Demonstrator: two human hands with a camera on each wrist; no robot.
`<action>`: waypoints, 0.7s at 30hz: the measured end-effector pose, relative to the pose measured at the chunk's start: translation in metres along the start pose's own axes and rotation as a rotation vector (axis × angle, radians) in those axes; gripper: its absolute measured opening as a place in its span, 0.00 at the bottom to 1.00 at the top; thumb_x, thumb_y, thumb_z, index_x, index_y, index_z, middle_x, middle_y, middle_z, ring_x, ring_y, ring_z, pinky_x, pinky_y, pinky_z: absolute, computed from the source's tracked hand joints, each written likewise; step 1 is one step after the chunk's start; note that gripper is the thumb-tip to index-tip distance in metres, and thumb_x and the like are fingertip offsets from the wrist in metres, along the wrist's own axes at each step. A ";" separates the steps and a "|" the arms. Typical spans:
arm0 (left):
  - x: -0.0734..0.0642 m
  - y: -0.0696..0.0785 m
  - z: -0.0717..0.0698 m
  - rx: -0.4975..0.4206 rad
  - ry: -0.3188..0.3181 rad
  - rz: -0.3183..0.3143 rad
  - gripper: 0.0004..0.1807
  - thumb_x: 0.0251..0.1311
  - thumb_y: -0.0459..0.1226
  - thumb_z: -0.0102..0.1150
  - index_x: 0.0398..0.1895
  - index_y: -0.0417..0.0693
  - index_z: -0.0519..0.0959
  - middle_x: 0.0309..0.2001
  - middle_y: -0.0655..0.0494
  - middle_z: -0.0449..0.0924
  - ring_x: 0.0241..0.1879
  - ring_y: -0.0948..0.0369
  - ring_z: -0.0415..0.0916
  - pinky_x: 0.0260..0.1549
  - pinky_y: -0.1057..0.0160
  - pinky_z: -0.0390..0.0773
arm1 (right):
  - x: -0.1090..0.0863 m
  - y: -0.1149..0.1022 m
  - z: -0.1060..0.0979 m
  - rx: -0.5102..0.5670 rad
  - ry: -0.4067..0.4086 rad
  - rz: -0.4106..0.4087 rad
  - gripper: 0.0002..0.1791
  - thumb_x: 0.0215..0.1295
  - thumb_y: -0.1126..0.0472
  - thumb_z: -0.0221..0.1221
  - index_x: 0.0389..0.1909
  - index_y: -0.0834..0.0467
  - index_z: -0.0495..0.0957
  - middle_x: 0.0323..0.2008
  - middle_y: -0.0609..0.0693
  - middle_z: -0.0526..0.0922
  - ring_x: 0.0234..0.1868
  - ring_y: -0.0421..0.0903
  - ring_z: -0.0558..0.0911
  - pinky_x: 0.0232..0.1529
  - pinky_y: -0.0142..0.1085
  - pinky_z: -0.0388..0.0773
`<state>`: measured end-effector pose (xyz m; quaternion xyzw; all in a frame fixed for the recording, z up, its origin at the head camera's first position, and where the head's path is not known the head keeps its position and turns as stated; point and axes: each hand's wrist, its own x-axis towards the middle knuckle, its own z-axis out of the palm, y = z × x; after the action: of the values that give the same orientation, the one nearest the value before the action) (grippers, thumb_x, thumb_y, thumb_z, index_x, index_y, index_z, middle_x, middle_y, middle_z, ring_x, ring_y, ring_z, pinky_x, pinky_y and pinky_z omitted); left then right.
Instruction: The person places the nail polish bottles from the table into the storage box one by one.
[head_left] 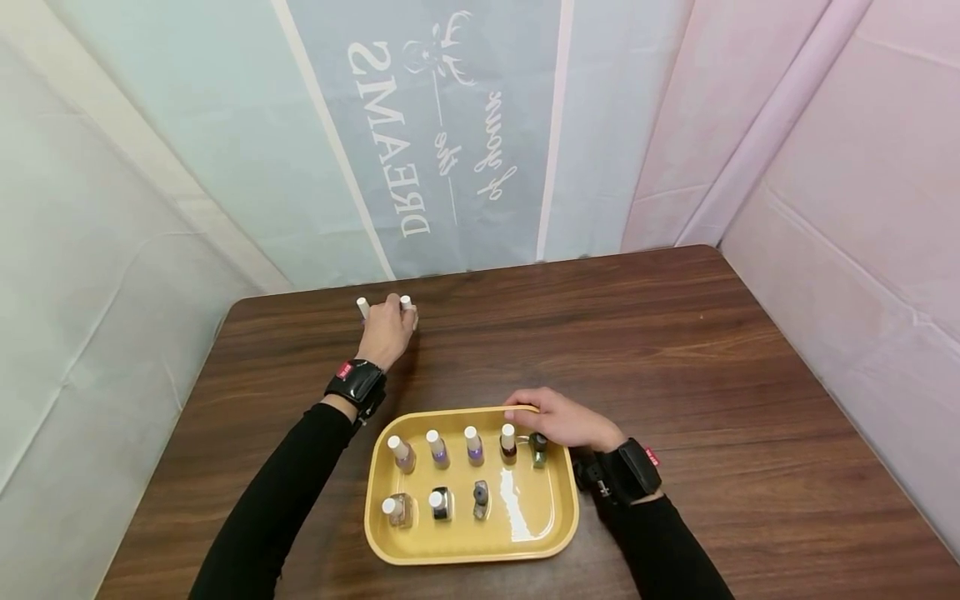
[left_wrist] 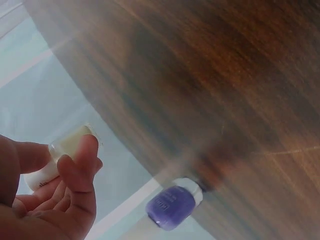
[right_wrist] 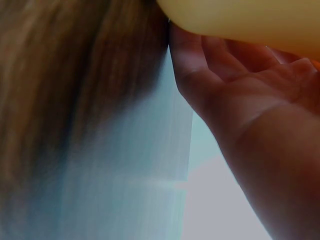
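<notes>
Near the far table edge my left hand pinches a pale, white-capped nail polish bottle between thumb and fingers. Just left of that hand in the head view is a purple nail polish bottle with a white cap, standing on the table. My right hand grips the yellow tray at its far right corner, thumb over the rim. Several nail polish bottles sit in the tray in two rows, among them a purple one, a dark one and a black-capped green one.
The dark wooden table carries the tray close to its near edge. Pale fabric walls rise along the table's far edge and at both sides.
</notes>
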<state>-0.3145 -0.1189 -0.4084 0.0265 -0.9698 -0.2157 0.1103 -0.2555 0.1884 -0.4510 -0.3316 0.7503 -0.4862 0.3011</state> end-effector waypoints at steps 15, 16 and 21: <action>-0.020 0.019 -0.021 -0.060 0.050 0.094 0.09 0.70 0.37 0.48 0.36 0.40 0.74 0.23 0.51 0.76 0.20 0.58 0.70 0.21 0.65 0.66 | 0.000 0.000 0.000 -0.061 0.011 -0.027 0.14 0.74 0.49 0.49 0.48 0.50 0.80 0.41 0.47 0.81 0.40 0.44 0.79 0.42 0.34 0.78; -0.022 0.020 -0.023 -0.064 0.050 0.097 0.09 0.70 0.38 0.48 0.36 0.41 0.74 0.23 0.52 0.75 0.20 0.59 0.69 0.21 0.65 0.65 | 0.000 0.000 0.000 -0.060 0.011 -0.026 0.14 0.74 0.49 0.49 0.48 0.50 0.80 0.41 0.47 0.81 0.40 0.45 0.79 0.41 0.34 0.78; -0.031 0.026 -0.034 -0.088 0.043 0.117 0.09 0.70 0.40 0.49 0.36 0.44 0.73 0.22 0.53 0.70 0.18 0.60 0.64 0.19 0.65 0.63 | 0.000 0.001 0.001 -0.052 0.004 -0.013 0.14 0.74 0.50 0.49 0.49 0.50 0.80 0.41 0.49 0.80 0.38 0.47 0.79 0.38 0.34 0.79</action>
<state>-0.2770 -0.1065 -0.3733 -0.0303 -0.9568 -0.2506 0.1443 -0.2553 0.1885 -0.4523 -0.3433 0.7612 -0.4690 0.2877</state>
